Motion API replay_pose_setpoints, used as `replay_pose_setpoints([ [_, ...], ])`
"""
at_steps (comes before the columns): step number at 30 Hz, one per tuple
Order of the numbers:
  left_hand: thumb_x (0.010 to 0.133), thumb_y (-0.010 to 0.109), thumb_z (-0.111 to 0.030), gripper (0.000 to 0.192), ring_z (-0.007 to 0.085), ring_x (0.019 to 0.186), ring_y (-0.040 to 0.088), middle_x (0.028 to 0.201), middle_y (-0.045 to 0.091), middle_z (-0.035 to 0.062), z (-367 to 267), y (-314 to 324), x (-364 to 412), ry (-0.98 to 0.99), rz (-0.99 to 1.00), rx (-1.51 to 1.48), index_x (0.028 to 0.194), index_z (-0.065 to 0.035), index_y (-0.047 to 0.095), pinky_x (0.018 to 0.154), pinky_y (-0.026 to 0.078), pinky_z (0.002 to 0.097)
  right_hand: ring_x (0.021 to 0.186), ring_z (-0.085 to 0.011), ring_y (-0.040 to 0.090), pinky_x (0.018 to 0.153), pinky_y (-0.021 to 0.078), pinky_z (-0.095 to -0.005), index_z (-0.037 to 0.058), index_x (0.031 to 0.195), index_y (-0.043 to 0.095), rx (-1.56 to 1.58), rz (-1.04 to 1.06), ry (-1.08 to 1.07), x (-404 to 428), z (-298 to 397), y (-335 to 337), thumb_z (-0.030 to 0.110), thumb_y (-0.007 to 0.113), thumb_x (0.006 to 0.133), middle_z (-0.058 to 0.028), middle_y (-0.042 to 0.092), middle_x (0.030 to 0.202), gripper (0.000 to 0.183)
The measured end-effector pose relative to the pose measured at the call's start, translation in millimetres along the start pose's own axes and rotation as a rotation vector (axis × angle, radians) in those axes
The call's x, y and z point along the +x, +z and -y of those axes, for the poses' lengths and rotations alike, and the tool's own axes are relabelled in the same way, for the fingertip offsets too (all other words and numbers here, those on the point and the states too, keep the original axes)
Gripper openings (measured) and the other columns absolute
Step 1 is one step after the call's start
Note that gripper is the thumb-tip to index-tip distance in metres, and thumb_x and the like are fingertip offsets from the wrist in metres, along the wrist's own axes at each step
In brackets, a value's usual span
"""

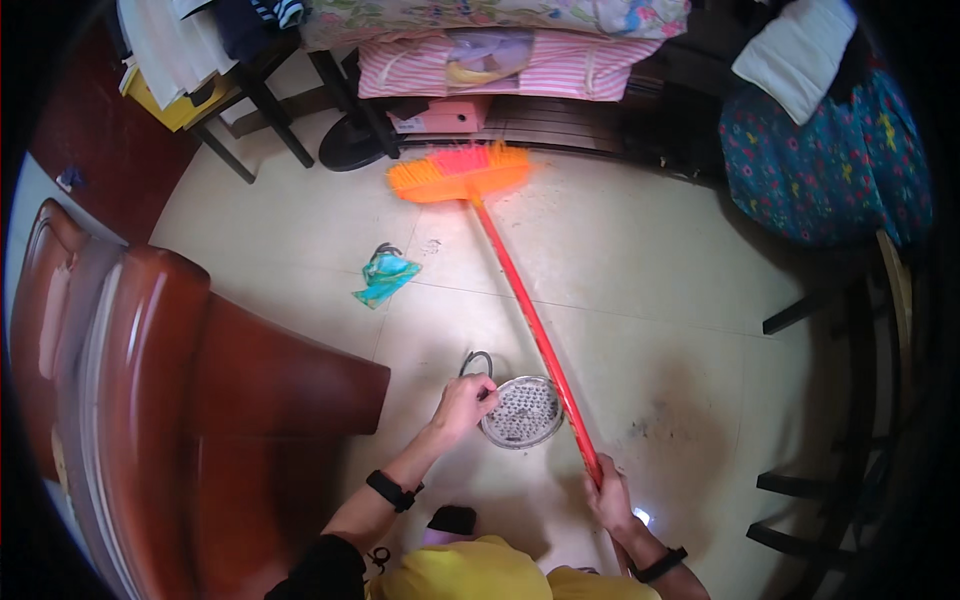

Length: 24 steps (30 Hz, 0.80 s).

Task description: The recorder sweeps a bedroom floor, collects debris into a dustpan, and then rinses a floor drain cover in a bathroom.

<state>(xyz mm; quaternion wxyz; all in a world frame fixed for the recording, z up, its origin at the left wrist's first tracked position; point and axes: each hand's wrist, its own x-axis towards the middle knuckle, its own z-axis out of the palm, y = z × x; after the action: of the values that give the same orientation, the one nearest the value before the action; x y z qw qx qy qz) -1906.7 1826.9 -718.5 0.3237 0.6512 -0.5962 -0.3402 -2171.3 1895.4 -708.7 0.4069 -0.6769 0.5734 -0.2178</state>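
My left hand (463,405) has its fingers closed on a dark curved strip (475,355), possibly a piece of mosquito coil, which loops up beyond the knuckles. Right beside those fingers is a round metal tray (523,412) with a dimpled or perforated surface and dark residue; whether the fingertips touch its rim cannot be told. My right hand (609,496) grips the red handle of a broom (529,307). The broom's orange head (459,175), with orange and pink bristles, is at the far end of the handle, bristles pointing away from me.
A crumpled teal packet (386,279) lies on the tiled floor with dark curved pieces beside it. Brown wooden furniture (285,360) stands at left. Beyond the broom are a low black rack (555,124) and pink box (442,116). Floral fabric (817,165) drapes over furniture at right.
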Motion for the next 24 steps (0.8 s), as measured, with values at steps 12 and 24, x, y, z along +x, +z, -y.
replay_pose_setpoints([
  [12,0.067,0.058,-0.002,0.005,0.0094,0.05,0.05,0.055,0.054,0.0069,7,-39,-69,-0.402,-0.354,-0.178,0.069,0.0002,0.055,0.049,0.041,0.0241,0.062,-0.0398,0.052,0.054,0.0427,-0.0448,0.0009,0.107,0.04,-0.244,0.119,-0.11,105,130,-16,0.008,0.047,0.076,-0.0241,0.052,0.064,0.033],
  [24,0.065,0.059,-0.007,0.006,0.0164,0.055,0.057,0.059,0.057,0.0107,-114,-81,-126,-0.624,-0.355,-0.429,0.067,-0.0022,0.056,0.053,0.045,0.0257,0.064,-0.0344,0.055,0.055,0.044,-0.0409,0.0078,0.099,0.049,-0.503,0.21,0.192,4,263,-172,0.022,0.053,0.073,-0.0183,0.055,0.066,0.03],
])
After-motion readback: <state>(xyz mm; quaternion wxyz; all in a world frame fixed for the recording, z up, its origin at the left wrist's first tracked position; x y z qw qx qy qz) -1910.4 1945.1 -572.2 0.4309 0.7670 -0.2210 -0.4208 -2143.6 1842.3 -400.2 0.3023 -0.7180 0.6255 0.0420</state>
